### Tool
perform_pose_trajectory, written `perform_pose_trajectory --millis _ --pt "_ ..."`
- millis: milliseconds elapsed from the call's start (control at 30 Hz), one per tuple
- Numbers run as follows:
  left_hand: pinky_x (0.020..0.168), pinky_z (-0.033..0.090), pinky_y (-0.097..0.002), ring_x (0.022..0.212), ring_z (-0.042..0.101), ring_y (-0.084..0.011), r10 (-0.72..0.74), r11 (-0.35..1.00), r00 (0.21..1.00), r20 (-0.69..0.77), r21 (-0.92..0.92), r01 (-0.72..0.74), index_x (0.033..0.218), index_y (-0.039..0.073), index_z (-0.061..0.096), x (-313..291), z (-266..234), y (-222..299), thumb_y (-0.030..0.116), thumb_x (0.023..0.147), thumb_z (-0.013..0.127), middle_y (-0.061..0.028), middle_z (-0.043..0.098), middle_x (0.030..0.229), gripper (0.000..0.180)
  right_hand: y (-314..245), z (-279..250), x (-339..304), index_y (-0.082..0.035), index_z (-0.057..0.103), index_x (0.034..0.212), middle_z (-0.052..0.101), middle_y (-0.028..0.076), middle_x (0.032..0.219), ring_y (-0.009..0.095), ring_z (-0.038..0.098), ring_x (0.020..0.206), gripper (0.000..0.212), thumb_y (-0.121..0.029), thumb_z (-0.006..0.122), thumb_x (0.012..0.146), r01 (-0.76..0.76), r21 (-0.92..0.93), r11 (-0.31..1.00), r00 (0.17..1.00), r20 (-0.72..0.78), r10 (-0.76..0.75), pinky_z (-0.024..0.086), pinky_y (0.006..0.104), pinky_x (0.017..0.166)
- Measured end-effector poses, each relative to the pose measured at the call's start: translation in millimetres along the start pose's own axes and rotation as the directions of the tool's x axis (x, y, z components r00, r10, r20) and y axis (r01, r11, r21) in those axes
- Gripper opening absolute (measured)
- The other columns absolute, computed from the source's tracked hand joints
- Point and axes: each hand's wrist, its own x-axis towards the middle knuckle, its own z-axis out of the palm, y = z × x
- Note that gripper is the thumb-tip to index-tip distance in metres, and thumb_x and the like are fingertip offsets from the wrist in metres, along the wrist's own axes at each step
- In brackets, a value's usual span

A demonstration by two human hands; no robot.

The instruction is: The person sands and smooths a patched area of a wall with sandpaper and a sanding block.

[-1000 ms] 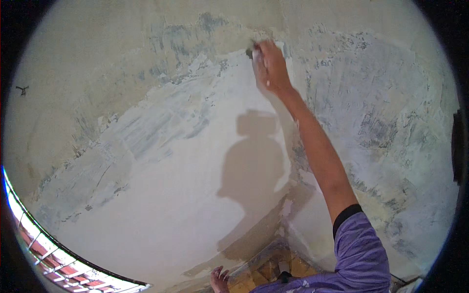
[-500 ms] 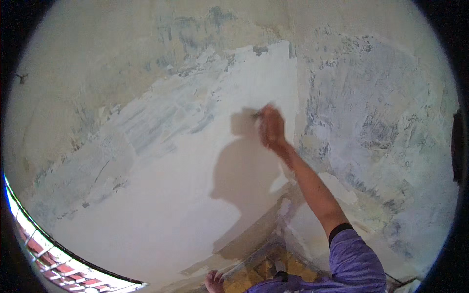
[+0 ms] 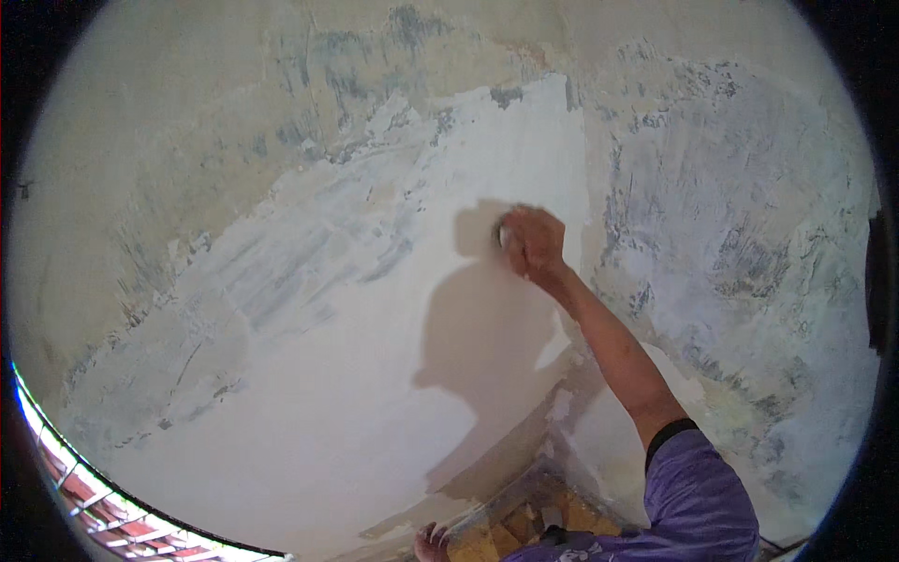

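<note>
My right hand point(image 3: 536, 245) is pressed against the wall in front of me, shut on a small putty knife point(image 3: 504, 234) whose blade lies flat on the fresh white plaster point(image 3: 375, 393). My arm in a purple sleeve point(image 3: 698, 496) reaches up to it from the lower right. The hand's shadow falls on the plaster just to its left. At the bottom edge only the fingers of my left hand point(image 3: 431, 543) show, beside a plaster-smeared wooden board point(image 3: 506, 525). Whether they hold anything is hidden.
The wall's upper and right parts are old, patchy grey-blue and beige surface point(image 3: 740, 244). An inner corner of the wall point(image 3: 585, 187) runs down just right of my hand. A bright window with a grille point(image 3: 103, 506) curves along the lower left.
My right hand has drawn the putty knife down the wall from the top edge of the white patch to its middle, leaving a smooth strip. The left hand stays low.
</note>
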Motion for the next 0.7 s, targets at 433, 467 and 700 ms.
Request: perform_pose_trajectory --millis 433,467,700 --pt "0.088 0.044 -0.0403 0.111 0.054 -0.0286 -0.006 0.988 0.987 0.158 0.152 -0.019 0.134 0.013 0.041 19 11 -41 0.042 0.096 0.039 -0.0110 0.050 0.131 0.048 37 5 152 -0.006 0.058 0.082 0.056 0.014 0.070 0.035 0.055 0.062 0.016 -0.022 0.054 0.083 0.146 -0.152 0.978 0.977 -0.134 -0.167 0.044 0.0424 0.057" --pt "0.086 0.046 -0.0395 0.109 0.056 -0.0285 0.008 0.985 0.980 0.200 0.166 -0.042 0.132 0.010 0.042 12 20 -38 0.041 0.097 0.040 -0.0120 0.051 0.129 0.047 37 6 132 -0.007 0.058 0.081 0.056 0.014 0.070 0.034 0.055 0.062 0.016 -0.022 0.055 0.082 0.097 -0.159 0.983 0.987 -0.112 -0.115 0.044 0.0424 0.057" --pt "0.066 0.051 -0.0355 0.086 0.063 -0.0244 -0.086 0.977 0.994 0.073 -0.190 0.098 0.103 0.009 0.056 -1 19 -55 0.021 0.084 0.059 -0.0107 0.063 0.105 0.023 6 -7 11 -0.008 0.055 0.068 0.052 0.010 0.058 0.029 0.054 0.054 0.016 -0.019 0.055 0.080 -0.120 -0.041 0.992 0.954 0.273 0.127 0.042 0.0401 0.052"
